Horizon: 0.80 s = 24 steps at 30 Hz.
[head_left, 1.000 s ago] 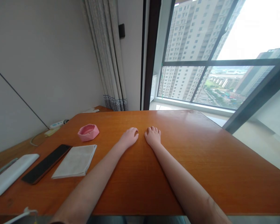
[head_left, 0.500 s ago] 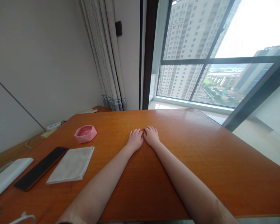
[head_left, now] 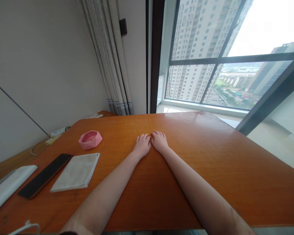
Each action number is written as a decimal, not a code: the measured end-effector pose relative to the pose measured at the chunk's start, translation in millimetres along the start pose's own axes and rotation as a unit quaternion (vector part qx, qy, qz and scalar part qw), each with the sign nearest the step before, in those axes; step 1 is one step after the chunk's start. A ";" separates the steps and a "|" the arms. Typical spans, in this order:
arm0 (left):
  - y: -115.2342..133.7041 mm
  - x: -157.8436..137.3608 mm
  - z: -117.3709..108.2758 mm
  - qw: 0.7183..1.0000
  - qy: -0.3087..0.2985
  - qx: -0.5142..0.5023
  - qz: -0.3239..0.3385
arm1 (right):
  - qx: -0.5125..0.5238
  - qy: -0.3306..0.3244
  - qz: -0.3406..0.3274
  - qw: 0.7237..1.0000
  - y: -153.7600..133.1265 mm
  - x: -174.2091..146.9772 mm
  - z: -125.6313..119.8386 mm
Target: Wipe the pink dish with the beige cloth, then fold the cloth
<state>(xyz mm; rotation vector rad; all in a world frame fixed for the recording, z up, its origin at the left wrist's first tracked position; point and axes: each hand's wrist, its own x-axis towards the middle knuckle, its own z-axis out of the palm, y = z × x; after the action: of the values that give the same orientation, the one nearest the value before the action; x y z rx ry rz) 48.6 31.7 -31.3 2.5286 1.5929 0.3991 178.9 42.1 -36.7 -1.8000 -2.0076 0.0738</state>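
Note:
My left hand (head_left: pixel 142 145) lies palm down on the wooden table (head_left: pixel 225 163), fingers stretched forward and a little apart. Beside it, my right hand (head_left: pixel 159 141) also rests flat on the wood, its fingers pointing away from me. The two hands meet or nearly meet at the thumbs, and neither holds anything. To the left of my left hand is a folded pale cloth (head_left: pixel 77 172). Behind the cloth stands a pink angular ashtray-like dish (head_left: pixel 90 140).
Left of the cloth lie a long black flat object (head_left: pixel 46 176) and a long white object (head_left: pixel 12 187). A white cable (head_left: pixel 26 227) is at the near left corner. A power strip (head_left: pixel 59 132) sits by the wall. Beyond the table are a curtain (head_left: pixel 110 58) and a window.
Both hands stay in place on the table. The whole view has shifted very slightly, as if the head moved a little.

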 end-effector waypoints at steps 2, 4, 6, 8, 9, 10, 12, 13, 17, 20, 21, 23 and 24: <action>-2.6 1.1 -3.5 1.000 0.003 -0.011 0.007 | 0.004 0.000 0.002 1.000 0.2 0.1 -0.2; -11.2 1.9 -14.3 0.999 0.041 -0.014 -0.001 | 0.010 -0.004 0.006 1.000 0.2 0.2 -0.6; -28.1 -0.6 -33.1 0.992 0.119 0.001 -0.038 | 0.016 -0.006 0.009 1.000 0.0 0.2 -1.2; -52.9 -9.2 -57.0 0.975 0.200 0.028 -0.095 | 0.020 -0.007 0.009 1.000 -0.3 0.1 -1.9; -67.2 -16.2 -69.1 0.965 0.230 0.046 -0.119 | 0.021 -0.006 0.009 1.000 -0.5 -0.1 -2.2; -81.9 -24.7 -80.2 0.951 0.265 0.064 -0.147 | 0.021 -0.005 0.008 1.000 -0.6 -0.2 -2.5; -110.3 -43.6 -96.8 0.921 0.319 0.090 -0.206 | 0.021 -0.005 0.008 1.000 -0.8 -0.4 -3.2; -123.2 -52.7 -101.6 0.905 0.339 0.098 -0.238 | 0.020 -0.005 0.008 1.000 -0.8 -0.5 -3.5; -161.6 -72.4 -100.1 0.893 0.280 0.110 -0.334 | 0.019 -0.011 0.008 1.000 -0.6 -0.2 -4.4; -178.0 -71.1 -91.5 0.906 0.160 0.120 -0.374 | 0.017 -0.019 0.011 1.000 -0.2 0.2 -4.3; -181.2 -69.9 -89.7 0.907 0.138 0.125 -0.378 | 0.016 -0.021 0.012 1.000 -0.1 0.2 -4.2; -184.0 -68.4 -88.9 0.908 0.133 0.134 -0.375 | 0.015 -0.021 0.012 1.000 0.1 0.1 -3.9; -183.4 -68.2 -89.7 0.909 0.141 0.135 -0.369 | 0.015 -0.019 0.011 1.000 0.2 0.0 -3.9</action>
<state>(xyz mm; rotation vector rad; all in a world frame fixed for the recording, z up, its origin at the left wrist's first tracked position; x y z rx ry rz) -164.0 47.3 -0.9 1.8432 2.7013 0.4757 180.4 41.2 -33.2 -1.8156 -2.0016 0.1456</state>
